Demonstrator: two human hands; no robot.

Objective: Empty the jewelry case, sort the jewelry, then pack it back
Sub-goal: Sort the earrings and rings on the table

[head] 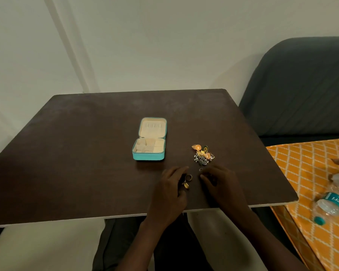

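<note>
Head view: we see the teal jewelry case [149,139] lying open at the table [67,153] centre, its compartments looking empty. Right of it sits a jewelry pile [203,154]. Nearer us, two gold rings [187,181] lie between our hands. Our left hand [171,189] rests beside them, fingers loosely curled; our right hand [221,182] curls too, and we cannot tell whether it pinches anything.
</note>
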